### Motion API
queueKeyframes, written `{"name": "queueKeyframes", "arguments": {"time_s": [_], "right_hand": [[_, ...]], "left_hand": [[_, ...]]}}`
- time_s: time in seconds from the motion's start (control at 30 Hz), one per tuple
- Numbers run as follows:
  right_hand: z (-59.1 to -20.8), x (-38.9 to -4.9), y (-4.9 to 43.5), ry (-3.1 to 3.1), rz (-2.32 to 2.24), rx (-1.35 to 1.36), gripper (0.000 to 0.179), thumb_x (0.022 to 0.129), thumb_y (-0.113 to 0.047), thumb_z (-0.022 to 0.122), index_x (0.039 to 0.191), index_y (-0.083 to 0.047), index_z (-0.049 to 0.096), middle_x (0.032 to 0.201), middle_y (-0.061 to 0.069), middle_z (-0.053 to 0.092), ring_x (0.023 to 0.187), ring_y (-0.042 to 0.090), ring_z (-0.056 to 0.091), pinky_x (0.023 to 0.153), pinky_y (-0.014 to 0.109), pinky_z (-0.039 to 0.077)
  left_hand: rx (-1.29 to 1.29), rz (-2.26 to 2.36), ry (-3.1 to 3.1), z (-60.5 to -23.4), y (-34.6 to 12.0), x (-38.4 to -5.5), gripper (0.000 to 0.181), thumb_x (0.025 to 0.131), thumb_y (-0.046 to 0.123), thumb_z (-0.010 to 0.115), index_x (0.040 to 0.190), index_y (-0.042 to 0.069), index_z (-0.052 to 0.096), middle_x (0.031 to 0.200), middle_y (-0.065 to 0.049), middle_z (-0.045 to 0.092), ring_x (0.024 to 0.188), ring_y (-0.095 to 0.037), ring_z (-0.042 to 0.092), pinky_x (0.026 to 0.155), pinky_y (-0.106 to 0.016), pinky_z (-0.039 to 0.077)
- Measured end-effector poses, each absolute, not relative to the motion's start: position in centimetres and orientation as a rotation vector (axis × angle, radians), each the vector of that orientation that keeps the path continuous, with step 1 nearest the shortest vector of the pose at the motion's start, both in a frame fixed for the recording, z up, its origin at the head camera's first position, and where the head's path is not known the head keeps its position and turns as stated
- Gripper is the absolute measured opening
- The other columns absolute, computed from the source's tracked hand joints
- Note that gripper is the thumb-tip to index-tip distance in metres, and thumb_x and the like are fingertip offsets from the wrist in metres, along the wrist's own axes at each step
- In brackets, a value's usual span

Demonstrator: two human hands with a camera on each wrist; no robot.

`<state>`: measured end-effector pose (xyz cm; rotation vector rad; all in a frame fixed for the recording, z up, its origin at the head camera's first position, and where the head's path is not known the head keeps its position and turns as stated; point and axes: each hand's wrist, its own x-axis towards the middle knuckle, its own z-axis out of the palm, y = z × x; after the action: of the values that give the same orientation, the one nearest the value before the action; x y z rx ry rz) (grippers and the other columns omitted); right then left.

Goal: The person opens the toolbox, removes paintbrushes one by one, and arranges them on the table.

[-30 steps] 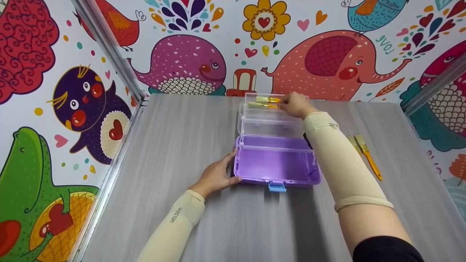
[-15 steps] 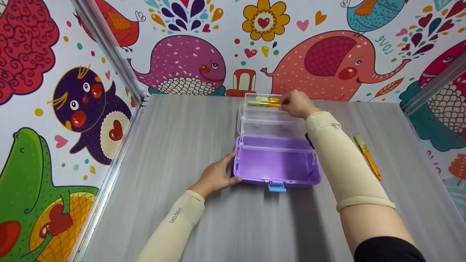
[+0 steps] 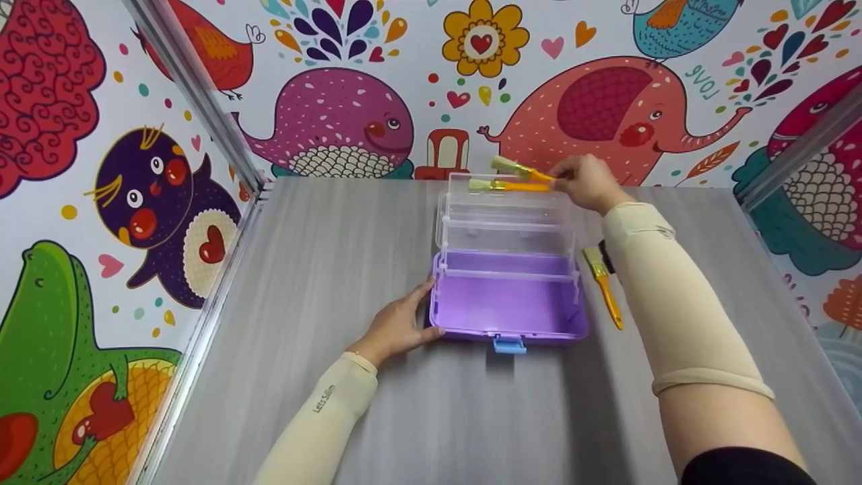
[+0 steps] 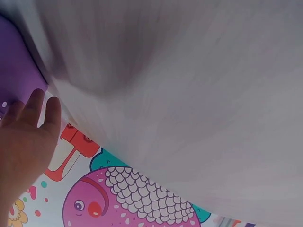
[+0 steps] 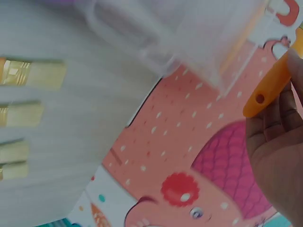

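My right hand point(image 3: 592, 180) pinches a flat paintbrush point(image 3: 522, 169) by its orange handle, above the raised clear trays point(image 3: 505, 236) of a purple box point(image 3: 508, 303). In the right wrist view the handle's end, with its hole, sticks out past the thumb and fingers. A second paintbrush point(image 3: 518, 186) lies along the topmost tray, bristles to the left. At the box's left side rests my left hand point(image 3: 397, 325), thumb by the front corner and fingers spread along the wall. The left wrist view has those fingers point(image 4: 34, 109) straight against the purple wall. The lower compartment is bare.
On the table point(image 3: 323, 269), right of the box, lies another paintbrush point(image 3: 603, 286). Several brush heads point(image 5: 49, 74) show side by side in the right wrist view; my right arm hides some from the head view. A blue latch point(image 3: 509, 345) hangs open in front. Printed walls stand behind and left.
My right hand has moved right and slightly up from the top tray, raising one paintbrush while the other stays there. The left hand keeps its place on the box.
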<state>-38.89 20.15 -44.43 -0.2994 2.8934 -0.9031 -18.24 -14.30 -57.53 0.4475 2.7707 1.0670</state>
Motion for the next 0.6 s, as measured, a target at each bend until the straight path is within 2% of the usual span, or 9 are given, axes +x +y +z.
{"name": "queueKeyframes", "arguments": {"time_s": [0.27,0.43,0.6], "right_hand": [[-44.7,-37.6,26.3,2.855,-0.987,-0.157,0.025,0.099,-0.012,0.062,0.119,0.002,0.069,0.114,0.021,0.064,0.099,0.035,0.054,0.092,0.05,0.051],[-46.5,-36.3,31.0,2.77,-1.033,-0.046,0.033,0.1,-0.019,0.061,0.125,0.003,0.064,0.118,0.022,0.06,0.1,0.035,0.05,0.089,0.045,0.049],[-48.9,-34.4,36.4,2.631,-1.075,0.101,0.043,0.101,-0.028,0.059,0.132,0.003,0.056,0.126,0.024,0.054,0.107,0.037,0.046,0.096,0.047,0.044]], "left_hand": [[0.422,1.091,2.761,-57.6,-14.7,-18.2,0.096,0.079,0.043,0.077,0.158,0.015,0.03,0.151,-0.017,0.043,0.131,-0.038,0.048,0.108,-0.049,0.039],[0.421,1.099,2.758,-57.8,-14.9,-18.2,0.097,0.079,0.044,0.077,0.158,0.014,0.03,0.151,-0.017,0.043,0.131,-0.038,0.048,0.108,-0.048,0.039],[0.423,1.096,2.757,-57.8,-14.9,-18.2,0.098,0.078,0.043,0.078,0.158,0.015,0.029,0.151,-0.018,0.043,0.13,-0.04,0.049,0.107,-0.049,0.04]]}}
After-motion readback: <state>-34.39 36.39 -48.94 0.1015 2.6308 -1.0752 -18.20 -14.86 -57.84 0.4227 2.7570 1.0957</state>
